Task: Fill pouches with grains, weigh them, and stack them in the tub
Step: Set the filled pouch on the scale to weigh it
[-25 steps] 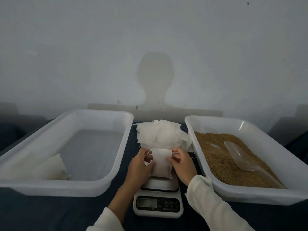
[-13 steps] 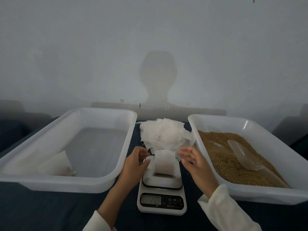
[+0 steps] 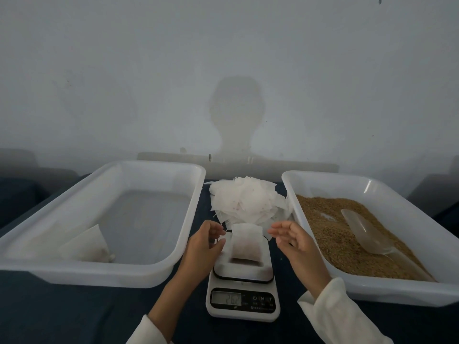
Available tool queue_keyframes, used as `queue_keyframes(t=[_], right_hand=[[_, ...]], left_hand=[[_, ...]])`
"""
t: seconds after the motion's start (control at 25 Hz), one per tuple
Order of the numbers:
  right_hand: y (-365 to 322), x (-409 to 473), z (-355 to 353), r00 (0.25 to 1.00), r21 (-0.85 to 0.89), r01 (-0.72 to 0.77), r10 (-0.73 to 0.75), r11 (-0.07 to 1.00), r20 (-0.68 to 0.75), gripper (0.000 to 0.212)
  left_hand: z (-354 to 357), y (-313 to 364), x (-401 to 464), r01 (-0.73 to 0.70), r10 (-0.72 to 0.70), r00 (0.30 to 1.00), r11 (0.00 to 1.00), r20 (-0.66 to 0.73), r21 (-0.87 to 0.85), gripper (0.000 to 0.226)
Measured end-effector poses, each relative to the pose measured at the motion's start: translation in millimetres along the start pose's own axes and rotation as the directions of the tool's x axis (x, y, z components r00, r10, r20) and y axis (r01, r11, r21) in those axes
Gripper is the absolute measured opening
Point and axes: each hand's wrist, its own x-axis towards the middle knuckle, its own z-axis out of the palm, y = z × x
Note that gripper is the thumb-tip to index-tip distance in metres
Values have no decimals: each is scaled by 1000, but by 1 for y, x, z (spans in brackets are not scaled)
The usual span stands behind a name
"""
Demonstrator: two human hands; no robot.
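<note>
A filled white pouch [image 3: 246, 245] lies on the platform of the small white scale [image 3: 243, 273], whose display is lit. My left hand [image 3: 202, 248] hovers just left of the pouch with its fingers loosely curled, holding nothing I can make out. On the pouch's right, my right hand [image 3: 294, 240] has relaxed, spread fingers and does not touch it. Another filled pouch [image 3: 87, 247] lies in the near left corner of the left white tub [image 3: 149, 274]. The right white tub [image 3: 372, 291] holds brown grains [image 3: 330, 234] and a clear scoop [image 3: 367, 234].
A loose pile of empty white pouches [image 3: 246, 202] sits behind the scale, between the two tubs. Everything stands on a dark blue table cover [image 3: 74, 314]. A pale wall rises close behind the tubs.
Both hands let go of the pouch and drew apart, leaving it lying on the scale. The camera view also shifted slightly.
</note>
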Motion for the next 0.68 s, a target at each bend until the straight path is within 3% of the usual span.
queue_keyframes(t=[0.28,0.48,0.56,0.68], right_hand=[[19,39,20,989,-108,-118,107,987,-99,23],[34,64,32,954,-131,-300,296,945,-52,22],[37,67,31,953,-93,-304,303,948,-24,22],[29,64,27,964,-22,-266,265,964,-36,22]], left_hand=[[22,2,35,43,-47,998,994,33,102,19],[42,6,53,155,-199,967,956,162,250,54],[45,8,53,136,-184,973,946,142,295,49],[43,15,51,82,-106,990,971,97,225,30]])
